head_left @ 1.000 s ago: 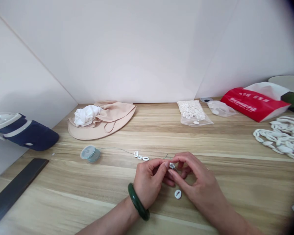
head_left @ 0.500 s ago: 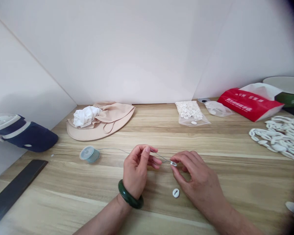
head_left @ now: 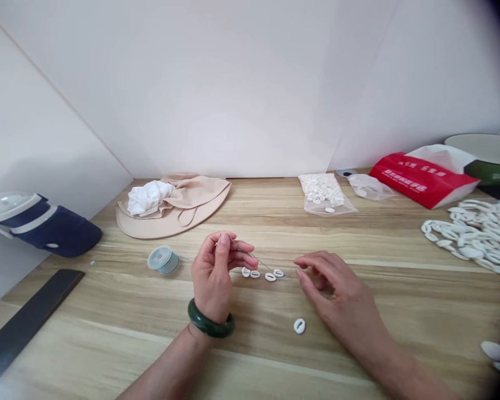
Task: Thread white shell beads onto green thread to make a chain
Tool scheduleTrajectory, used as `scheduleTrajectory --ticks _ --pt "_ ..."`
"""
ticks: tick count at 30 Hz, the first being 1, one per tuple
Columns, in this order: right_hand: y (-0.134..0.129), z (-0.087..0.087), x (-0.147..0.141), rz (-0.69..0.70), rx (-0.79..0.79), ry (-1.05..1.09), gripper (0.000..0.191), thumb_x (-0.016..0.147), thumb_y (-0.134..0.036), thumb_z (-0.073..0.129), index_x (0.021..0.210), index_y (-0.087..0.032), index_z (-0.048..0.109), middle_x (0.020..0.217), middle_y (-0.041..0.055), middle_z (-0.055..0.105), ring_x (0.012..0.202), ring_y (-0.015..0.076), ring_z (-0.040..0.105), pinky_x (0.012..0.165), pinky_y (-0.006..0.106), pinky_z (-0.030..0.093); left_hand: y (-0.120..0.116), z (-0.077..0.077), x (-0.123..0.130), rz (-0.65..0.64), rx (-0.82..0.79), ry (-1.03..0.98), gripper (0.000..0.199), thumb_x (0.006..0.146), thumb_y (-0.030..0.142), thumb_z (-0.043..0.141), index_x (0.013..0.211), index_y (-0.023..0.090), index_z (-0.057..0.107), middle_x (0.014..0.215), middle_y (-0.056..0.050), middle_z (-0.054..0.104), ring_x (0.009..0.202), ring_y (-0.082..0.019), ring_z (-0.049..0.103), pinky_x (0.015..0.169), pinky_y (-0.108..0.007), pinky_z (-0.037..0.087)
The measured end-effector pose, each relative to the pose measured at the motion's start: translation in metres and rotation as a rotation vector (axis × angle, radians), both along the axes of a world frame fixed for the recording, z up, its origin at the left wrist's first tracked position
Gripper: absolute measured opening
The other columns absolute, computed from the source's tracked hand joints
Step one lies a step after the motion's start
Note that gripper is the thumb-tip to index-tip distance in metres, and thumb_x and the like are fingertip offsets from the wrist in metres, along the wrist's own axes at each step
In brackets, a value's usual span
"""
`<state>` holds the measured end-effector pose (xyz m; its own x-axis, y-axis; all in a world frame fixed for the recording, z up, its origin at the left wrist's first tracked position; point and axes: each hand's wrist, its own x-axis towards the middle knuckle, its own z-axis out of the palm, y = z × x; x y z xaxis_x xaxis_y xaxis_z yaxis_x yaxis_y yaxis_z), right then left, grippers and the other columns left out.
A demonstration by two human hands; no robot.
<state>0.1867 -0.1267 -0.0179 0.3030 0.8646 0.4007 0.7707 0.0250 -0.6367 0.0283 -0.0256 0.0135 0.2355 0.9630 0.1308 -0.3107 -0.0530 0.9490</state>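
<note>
My left hand (head_left: 216,261) pinches a thin grey-green thread (head_left: 258,259) between thumb and fingers, above the table. Several white cowrie shells (head_left: 270,276) with dark slits hang along the thread or lie by it, just right of that hand. My right hand (head_left: 337,289) is beside them, thumb and forefinger a little apart, with nothing visible between the tips. A single cowrie shell (head_left: 299,326) lies on the table below the fingers of that hand. To the left stands a spool of pale blue-green thread (head_left: 163,260), whose line runs toward my left hand.
A dark flat bar (head_left: 29,328) and a navy jug (head_left: 54,228) are at the left. Behind lie a beige hat (head_left: 200,194) and a bag of shells (head_left: 323,191). A red packet (head_left: 420,180) and strung shells (head_left: 479,233) occupy the right.
My left hand has drawn left and slightly up with the thread. My right hand has let go of the shell it pinched, and several shells now show between the hands.
</note>
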Motion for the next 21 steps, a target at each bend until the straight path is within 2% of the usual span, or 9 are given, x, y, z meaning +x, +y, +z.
scheduleTrajectory --ticks 3,5,7,9,11,15,18,21 --pt "-0.003 0.015 0.005 0.089 -0.095 0.099 0.011 0.086 -0.022 0.05 0.083 -0.022 0.06 0.077 0.0016 0.061 0.065 0.0144 0.055 0.057 0.026 0.045 -0.001 0.001 -0.001 0.004 0.004 0.017 0.018 0.086 0.033 0.052 0.089 0.016 0.054 0.071 -0.002 0.068 0.053 -0.014 0.065 0.052 -0.027 0.055" --pt "-0.007 0.026 0.006 0.288 -0.242 0.12 0.01 0.083 -0.018 0.052 0.082 -0.024 0.06 0.073 -0.0011 0.06 0.058 0.0126 0.055 0.053 0.024 0.045 -0.001 0.002 -0.001 0.006 0.009 0.031 0.018 0.086 0.033 0.052 0.09 0.016 0.055 0.071 -0.001 0.067 0.053 -0.013 0.065 0.052 -0.027 0.054" --pt "-0.014 0.032 0.004 0.494 -0.35 0.073 0.019 0.075 -0.011 0.058 0.086 -0.026 0.06 0.084 -0.0015 0.061 0.062 0.0122 0.057 0.055 0.023 0.047 -0.002 0.002 -0.001 0.006 0.006 0.048 0.018 0.085 0.033 0.053 0.089 0.016 0.056 0.068 0.0 0.066 0.051 -0.013 0.063 0.051 -0.026 0.053" --pt "-0.02 0.031 0.0 0.592 -0.394 -0.012 0.032 0.068 -0.004 0.059 0.09 -0.027 0.058 0.096 -0.0009 0.06 0.074 0.0138 0.061 0.065 0.025 0.05 -0.002 0.002 0.0 -0.015 -0.01 0.073 0.019 0.085 0.034 0.054 0.088 0.016 0.058 0.065 0.001 0.065 0.049 -0.012 0.061 0.05 -0.025 0.052" --pt "-0.023 0.024 -0.005 0.594 -0.413 -0.097 0.032 0.07 0.0 0.054 0.088 -0.025 0.057 0.095 0.0001 0.059 0.076 0.0146 0.062 0.068 0.026 0.05 -0.004 0.0 0.001 -0.071 -0.027 0.119 0.019 0.086 0.033 0.053 0.089 0.015 0.059 0.064 0.001 0.063 0.048 -0.011 0.059 0.05 -0.024 0.052" --pt "-0.019 0.012 -0.012 0.524 -0.391 -0.173 0.02 0.078 -0.003 0.048 0.081 -0.022 0.056 0.083 0.0012 0.059 0.067 0.0147 0.061 0.059 0.027 0.049 -0.012 -0.005 0.004 -0.249 -0.037 0.262 0.02 0.087 0.031 0.052 0.089 0.013 0.061 0.065 -0.002 0.064 0.05 -0.011 0.059 0.051 -0.023 0.05" --pt "-0.013 0.012 -0.01 0.412 -0.311 -0.081 0.021 0.077 -0.007 0.052 0.091 -0.023 0.054 0.079 -0.0007 0.059 0.067 0.0153 0.06 0.059 0.027 0.049 -0.018 -0.01 0.005 -0.355 -0.017 0.342 0.022 0.086 0.029 0.053 0.098 0.013 0.062 0.069 -0.004 0.065 0.054 -0.012 0.061 0.055 -0.024 0.051" --pt "-0.009 0.013 -0.005 0.287 -0.216 0.07 0.026 0.08 -0.012 0.052 0.103 -0.024 0.049 0.082 -0.001 0.059 0.066 0.0137 0.061 0.06 0.026 0.051 -0.02 -0.011 0.006 -0.372 -0.046 0.359 0.024 0.085 0.029 0.054 0.103 0.015 0.062 0.07 -0.003 0.064 0.055 -0.012 0.062 0.057 -0.024 0.052"
